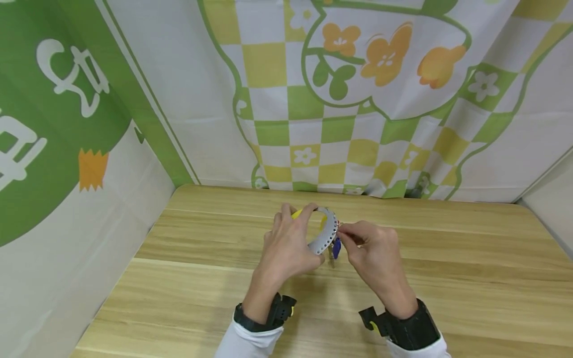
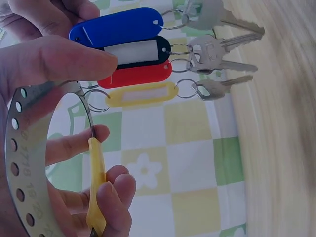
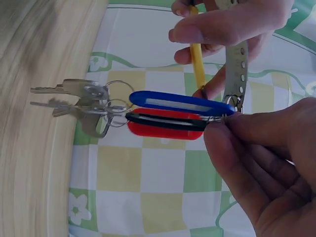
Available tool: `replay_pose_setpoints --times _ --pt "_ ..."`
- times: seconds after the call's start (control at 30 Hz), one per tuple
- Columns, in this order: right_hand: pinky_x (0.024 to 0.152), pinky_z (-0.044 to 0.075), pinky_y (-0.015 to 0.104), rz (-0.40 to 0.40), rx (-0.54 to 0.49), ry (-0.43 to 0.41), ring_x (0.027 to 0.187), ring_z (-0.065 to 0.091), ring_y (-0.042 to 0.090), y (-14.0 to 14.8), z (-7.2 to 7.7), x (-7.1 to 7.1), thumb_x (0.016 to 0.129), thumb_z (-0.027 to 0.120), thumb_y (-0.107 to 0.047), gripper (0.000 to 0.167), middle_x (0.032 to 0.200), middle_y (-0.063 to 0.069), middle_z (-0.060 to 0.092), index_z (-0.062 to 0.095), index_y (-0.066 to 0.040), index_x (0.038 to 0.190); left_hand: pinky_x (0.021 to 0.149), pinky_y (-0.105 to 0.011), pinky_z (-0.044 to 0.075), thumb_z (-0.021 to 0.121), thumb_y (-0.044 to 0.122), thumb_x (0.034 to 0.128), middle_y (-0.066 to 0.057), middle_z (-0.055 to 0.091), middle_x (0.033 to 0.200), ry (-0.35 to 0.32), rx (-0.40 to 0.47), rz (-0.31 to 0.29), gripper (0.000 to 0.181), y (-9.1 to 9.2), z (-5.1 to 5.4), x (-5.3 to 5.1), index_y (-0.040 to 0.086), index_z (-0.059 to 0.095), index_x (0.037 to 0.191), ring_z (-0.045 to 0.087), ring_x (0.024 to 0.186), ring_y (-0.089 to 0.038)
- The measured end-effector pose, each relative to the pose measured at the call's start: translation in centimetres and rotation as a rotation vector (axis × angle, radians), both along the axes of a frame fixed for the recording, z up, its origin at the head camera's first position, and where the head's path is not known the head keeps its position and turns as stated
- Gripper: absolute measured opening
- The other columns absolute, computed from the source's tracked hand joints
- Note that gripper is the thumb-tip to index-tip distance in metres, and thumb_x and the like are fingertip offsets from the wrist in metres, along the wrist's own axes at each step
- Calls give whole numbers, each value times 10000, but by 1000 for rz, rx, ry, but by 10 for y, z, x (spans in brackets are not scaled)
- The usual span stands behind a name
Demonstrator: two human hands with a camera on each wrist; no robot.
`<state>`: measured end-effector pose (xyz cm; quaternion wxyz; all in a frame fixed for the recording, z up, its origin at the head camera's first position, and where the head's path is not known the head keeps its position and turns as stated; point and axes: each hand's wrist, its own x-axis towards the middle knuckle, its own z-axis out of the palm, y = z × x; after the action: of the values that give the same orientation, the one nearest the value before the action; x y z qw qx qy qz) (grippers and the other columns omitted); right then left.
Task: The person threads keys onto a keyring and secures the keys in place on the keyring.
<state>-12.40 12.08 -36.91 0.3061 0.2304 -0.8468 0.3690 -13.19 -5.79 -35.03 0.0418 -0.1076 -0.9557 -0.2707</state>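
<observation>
My left hand (image 1: 288,243) holds a large metal key ring (image 1: 332,231), a flat band with numbered holes and a yellow handle (image 2: 96,182). Its fingers curl round that handle. From the band hang a blue key tag (image 2: 118,25), a black key tag (image 2: 136,53), a red key tag (image 2: 138,74) and a yellow key tag (image 2: 143,94). Silver keys (image 2: 202,54) dangle from small split rings at the tags' ends. At the band's right edge, my right hand (image 1: 376,253) pinches the tags' upper ends between thumb and forefinger; its fingertips hide the small rings there.
Under both hands lies a wooden table (image 1: 188,293). A white curtain with green and yellow checks (image 1: 309,134) hangs behind its far edge. On the left stands a green and white printed panel (image 1: 58,149). Each wrist wears a black strap mount.
</observation>
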Motion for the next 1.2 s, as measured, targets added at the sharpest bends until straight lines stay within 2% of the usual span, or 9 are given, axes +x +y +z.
replay_pose_setpoints --times 0.07,0.2,0.37,0.57,0.83,1.1,1.2 --pt "561 556 267 -13 17 -20 627 692 111 0 0 0 752 821 117 171 773 83 741 779 2 872 669 -427 446 908 236 610 -187 456 1325 1 3 8 969 0 -1 0 276 493 1484 519 1096 -328" --pt "567 559 281 -62 21 -123 632 691 118 -2 2 2 791 814 64 117 778 79 740 776 -7 876 676 -444 453 916 245 602 -187 459 1323 9 1 25 968 1 -1 -1 265 502 1477 514 1103 -331" --pt "557 564 297 -94 -38 -189 625 695 143 -5 4 4 812 802 45 73 771 91 739 779 10 872 679 -464 463 929 256 599 -209 448 1352 14 -5 34 981 2 -2 -1 249 499 1481 506 1132 -346" --pt "533 548 285 -80 -58 -144 610 689 120 -4 3 4 800 800 77 86 770 99 744 788 18 861 683 -457 463 920 218 598 -206 446 1334 13 0 22 986 4 -2 -1 242 494 1488 504 1113 -339" --pt "512 508 213 -15 -42 -91 587 669 70 2 0 1 759 823 104 149 748 65 744 797 -6 855 665 -406 424 907 212 601 -189 454 1325 -5 -6 -8 970 2 -1 0 272 500 1479 515 1096 -321" --pt "556 549 246 17 8 -3 621 690 104 3 0 0 748 824 121 181 770 75 742 789 -6 871 677 -406 419 902 249 622 -167 449 1337 -40 12 -11 966 1 -1 0 287 483 1491 524 1101 -308" --pt "579 559 251 20 -11 -24 642 703 114 3 0 -1 767 819 104 161 790 78 745 783 -6 878 684 -411 420 908 273 630 -153 451 1335 -44 27 1 956 0 0 0 304 482 1486 525 1107 -302"
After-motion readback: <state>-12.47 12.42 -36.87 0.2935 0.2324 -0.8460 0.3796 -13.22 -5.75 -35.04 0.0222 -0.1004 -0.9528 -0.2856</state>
